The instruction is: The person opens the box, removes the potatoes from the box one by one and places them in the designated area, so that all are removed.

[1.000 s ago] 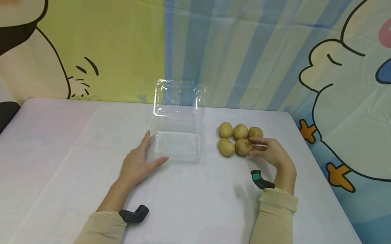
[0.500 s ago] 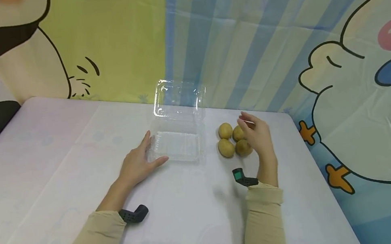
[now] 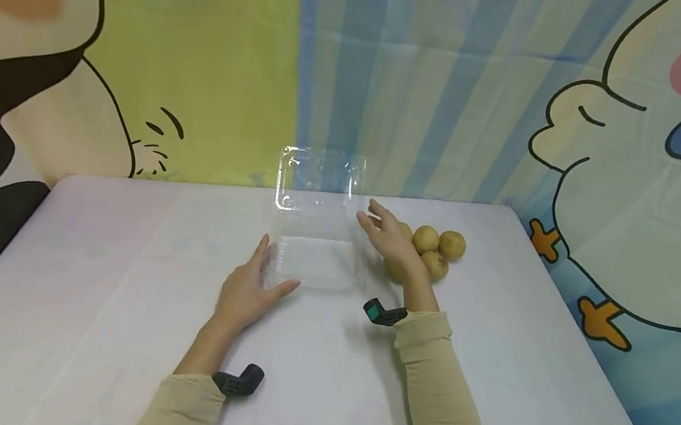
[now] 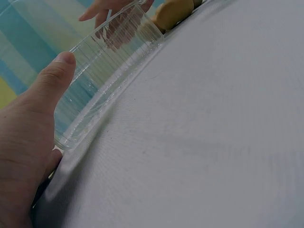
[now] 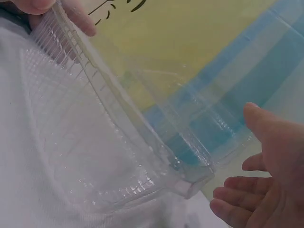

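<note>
A clear plastic clamshell box (image 3: 321, 261) stands on the table with its lid (image 3: 319, 169) raised at the back. My left hand (image 3: 248, 291) touches the box's near left corner. Its thumb lies along the front wall and its straight fingers along the left side, as the left wrist view also shows. Just right of the box is my right hand (image 3: 390, 238), holding nothing. In the right wrist view the right hand (image 5: 270, 180) has its fingers spread near the box's hinge side, apart from it. Several round yellow-brown potatoes (image 3: 451, 245) sit beyond that hand, some partly hidden by it.
A white cloth covers the table (image 3: 312, 400). Behind it hangs a printed curtain (image 3: 426, 74) with cartoon animals and blue stripes, close to the table's back and right edges. Each wrist wears a black camera mount (image 3: 240, 381).
My right hand has moved left from the potatoes, passing over them, to the right side of the box, carrying nothing. My left hand stays at the box. The head view has shifted slightly.
</note>
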`<action>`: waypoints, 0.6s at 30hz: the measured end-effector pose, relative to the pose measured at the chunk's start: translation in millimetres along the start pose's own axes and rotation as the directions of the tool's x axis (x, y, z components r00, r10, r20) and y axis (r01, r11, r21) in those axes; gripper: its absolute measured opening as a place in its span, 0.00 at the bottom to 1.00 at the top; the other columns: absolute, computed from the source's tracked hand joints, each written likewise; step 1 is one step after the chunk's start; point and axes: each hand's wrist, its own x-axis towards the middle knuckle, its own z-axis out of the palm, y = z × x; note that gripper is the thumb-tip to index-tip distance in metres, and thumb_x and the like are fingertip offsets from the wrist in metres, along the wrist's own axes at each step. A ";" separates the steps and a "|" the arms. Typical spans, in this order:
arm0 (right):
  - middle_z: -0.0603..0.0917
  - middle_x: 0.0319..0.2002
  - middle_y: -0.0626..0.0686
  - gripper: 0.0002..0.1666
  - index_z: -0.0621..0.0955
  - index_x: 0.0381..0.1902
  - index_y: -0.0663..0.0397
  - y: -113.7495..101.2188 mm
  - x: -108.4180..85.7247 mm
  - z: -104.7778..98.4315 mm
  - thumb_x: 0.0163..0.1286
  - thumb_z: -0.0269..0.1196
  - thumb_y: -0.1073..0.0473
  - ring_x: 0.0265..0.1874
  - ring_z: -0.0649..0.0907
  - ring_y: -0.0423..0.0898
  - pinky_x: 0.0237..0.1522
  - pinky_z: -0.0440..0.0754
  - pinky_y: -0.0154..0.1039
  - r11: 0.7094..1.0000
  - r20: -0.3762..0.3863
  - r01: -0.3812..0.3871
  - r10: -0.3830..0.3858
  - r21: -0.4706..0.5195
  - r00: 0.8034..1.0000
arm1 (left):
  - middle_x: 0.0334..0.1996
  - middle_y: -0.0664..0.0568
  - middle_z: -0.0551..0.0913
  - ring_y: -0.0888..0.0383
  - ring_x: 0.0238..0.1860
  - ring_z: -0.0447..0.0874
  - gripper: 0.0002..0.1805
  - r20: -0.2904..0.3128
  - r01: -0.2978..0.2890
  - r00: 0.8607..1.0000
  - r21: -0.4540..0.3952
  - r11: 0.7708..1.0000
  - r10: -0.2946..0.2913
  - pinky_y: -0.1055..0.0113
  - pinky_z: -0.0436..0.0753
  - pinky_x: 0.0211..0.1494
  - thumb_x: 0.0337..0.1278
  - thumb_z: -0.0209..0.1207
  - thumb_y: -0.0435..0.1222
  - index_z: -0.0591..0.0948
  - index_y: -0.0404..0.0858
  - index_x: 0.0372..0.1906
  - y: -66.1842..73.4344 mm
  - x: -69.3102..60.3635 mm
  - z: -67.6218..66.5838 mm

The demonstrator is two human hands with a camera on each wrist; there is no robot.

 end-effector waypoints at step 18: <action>0.59 0.74 0.50 0.44 0.56 0.74 0.47 6.7 -8.4 -12.5 0.68 0.47 0.31 0.70 0.66 0.48 0.69 0.65 0.47 1.000 -0.039 0.011 -0.011 0.000 0.999 | 0.74 0.50 0.58 0.45 0.72 0.59 0.63 -0.027 -0.042 0.999 -0.085 0.995 0.039 0.43 0.61 0.70 0.41 0.58 0.71 0.38 0.52 0.76 -3.9 0.3 0.6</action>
